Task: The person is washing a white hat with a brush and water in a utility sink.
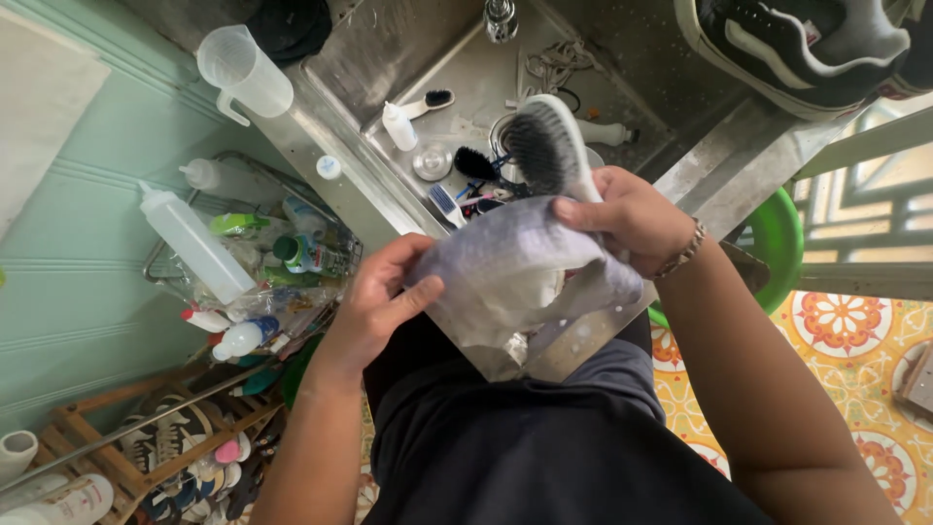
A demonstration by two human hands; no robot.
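Landmark = steel sink [389, 58]. L hand [374, 306], grip closed on the left edge of a grey-white cloth [515, 272], held over the sink's near rim. R hand [632, 219] pinches the cloth's right edge and, w/ the same grip, the handle of a white brush w/ dark bristles [549, 146], bristles up over the basin. Risks, as a judgement: 2 things in one grip means the brush could slip and drop into the sink; wet cloth could drip on the person's dark clothes below the rim. Count: 1 cloth; 1 held brush plus approx. 3 more brushes in the basin; 1 small squeeze bottle [398, 126] in the basin; 1 clear jug [243, 70] on the sink's left rim; 1 dark sneaker [797, 44] right of the sink.
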